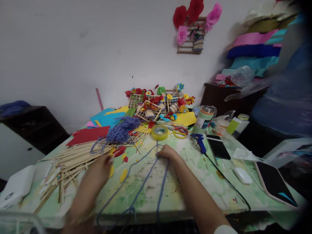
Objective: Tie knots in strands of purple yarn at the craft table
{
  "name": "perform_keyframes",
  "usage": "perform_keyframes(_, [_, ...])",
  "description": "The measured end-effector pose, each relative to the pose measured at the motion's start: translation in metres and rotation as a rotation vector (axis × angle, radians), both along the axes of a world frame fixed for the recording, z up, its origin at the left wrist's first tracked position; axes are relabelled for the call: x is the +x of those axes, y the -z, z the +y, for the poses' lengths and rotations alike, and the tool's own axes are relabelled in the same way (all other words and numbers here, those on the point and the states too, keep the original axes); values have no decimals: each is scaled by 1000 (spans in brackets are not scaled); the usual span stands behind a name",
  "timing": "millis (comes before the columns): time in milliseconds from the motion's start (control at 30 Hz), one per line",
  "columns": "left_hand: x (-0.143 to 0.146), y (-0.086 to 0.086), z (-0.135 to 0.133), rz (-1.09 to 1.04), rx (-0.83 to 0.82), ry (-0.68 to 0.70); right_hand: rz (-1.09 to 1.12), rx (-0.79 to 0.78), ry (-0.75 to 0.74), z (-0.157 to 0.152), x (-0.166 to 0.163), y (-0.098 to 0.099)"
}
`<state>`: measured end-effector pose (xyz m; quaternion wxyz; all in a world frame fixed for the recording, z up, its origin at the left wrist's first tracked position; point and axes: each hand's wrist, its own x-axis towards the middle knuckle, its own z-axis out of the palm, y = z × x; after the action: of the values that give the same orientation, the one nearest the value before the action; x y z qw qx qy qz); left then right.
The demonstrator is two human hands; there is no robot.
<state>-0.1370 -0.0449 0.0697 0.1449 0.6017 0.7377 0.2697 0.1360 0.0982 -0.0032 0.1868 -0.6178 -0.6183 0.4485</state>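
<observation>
Just in front of the roll of yellow tape, my right hand is closed, fingertips pressed on strands of blue yarn. Several strands run from that spot toward the table's front edge, and a knot or loop shows low in the middle one. My left hand is smeared by motion above the right end of a pile of thin wooden sticks. Its fingers cannot be made out clearly. Behind it lies a tangled heap of blue yarn.
Small stick-built crafts with paper flowers crowd the table's back. To the right are scissors, a blue glue gun with a trailing cord, a phone, a jar and a white mouse. Red paper lies left.
</observation>
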Motion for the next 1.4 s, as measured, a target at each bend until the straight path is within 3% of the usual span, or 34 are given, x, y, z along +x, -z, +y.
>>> perform_keyframes(67, [61,-2,48,-89,101,129,9,4,-5,-2,0,0])
perform_keyframes(133, [112,9,90,-214,0,199,26,17,-10,-4,0,-2])
perform_keyframes(200, [144,28,118,-250,-59,178,52,35,-11,-7,0,-3])
perform_keyframes(267, [158,49,131,-280,-79,150,80,49,-7,-7,1,-3])
perform_keyframes(333, [159,64,137,-333,-78,132,101,52,0,-7,2,-2])
perform_keyframes(433, [149,74,141,-469,-88,111,121,38,10,-6,4,0])
perform_keyframes(600, [134,69,149,-821,-259,101,133,39,45,-6,3,4])
perform_keyframes(767, [125,60,147,-1143,-560,227,118,167,114,-5,1,12])
perform_keyframes(933, [121,58,143,-1313,-659,318,101,240,129,-6,-2,19])
perform_keyframes(1167, [127,63,141,-1256,-665,317,129,333,209,-13,-6,6])
perform_keyframes(1233, [132,64,138,-1183,-607,284,361,280,297,-13,-6,2])
perform_keyframes(1333, [139,68,131,-1037,-475,219,775,58,381,-11,-7,-2])
perform_keyframes(1400, [143,71,130,-918,-396,176,896,-56,404,-9,-9,-4])
